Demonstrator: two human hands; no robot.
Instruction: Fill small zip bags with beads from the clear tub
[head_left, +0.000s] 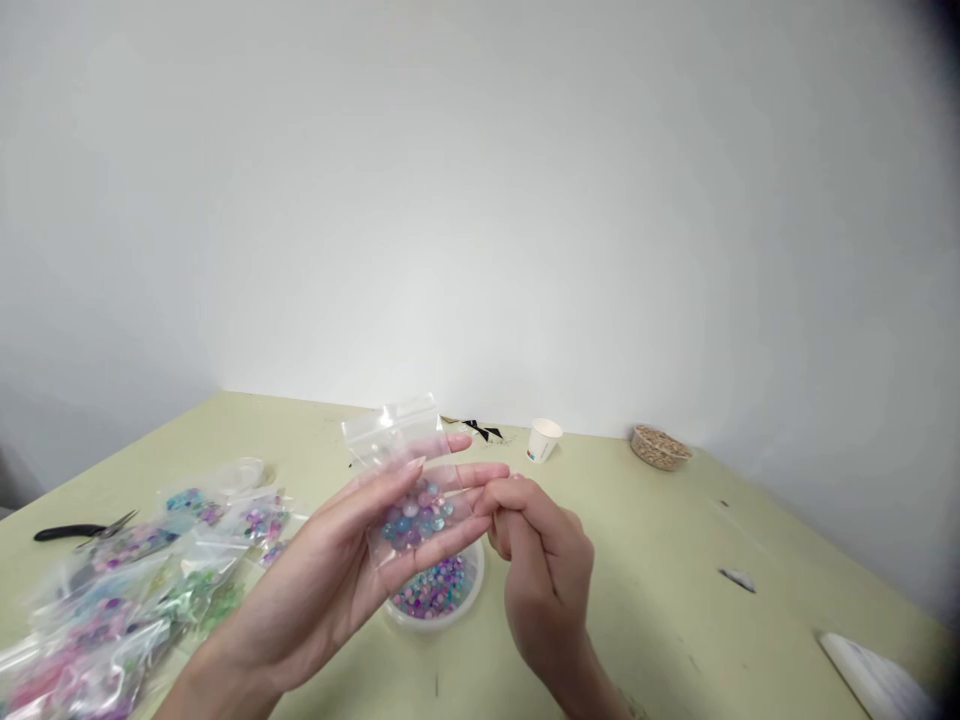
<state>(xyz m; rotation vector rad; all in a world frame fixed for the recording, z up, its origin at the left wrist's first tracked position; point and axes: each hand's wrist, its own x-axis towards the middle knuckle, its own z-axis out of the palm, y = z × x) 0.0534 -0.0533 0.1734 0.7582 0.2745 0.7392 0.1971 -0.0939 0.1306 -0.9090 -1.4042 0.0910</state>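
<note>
Small zip bag of round beads is lying across the open palm and fingers of the left hand, above the desk and partly over the bowl. The left thumb is pressing the bag against the fingers, thus grasping it. Its long axis is running roughly front to back; the zip end is pointing towards the back edge and leaning slightly left, the beads gathering at the near end. The right hand is clenching, its curled fingers touching the left fingertips; whether it is enclosing anything, one cannot tell. Beneath the hands, the bowl is holding small beads. Towards the left edge, bead bags are spreading to the near left, the pliers lying beside them. Near the back edge, black scraps and the cup are sitting; the tub is occupying the back right corner. Green surface is extending between the right hand and the white scrap; the white packet is lying by the right edge.
</note>
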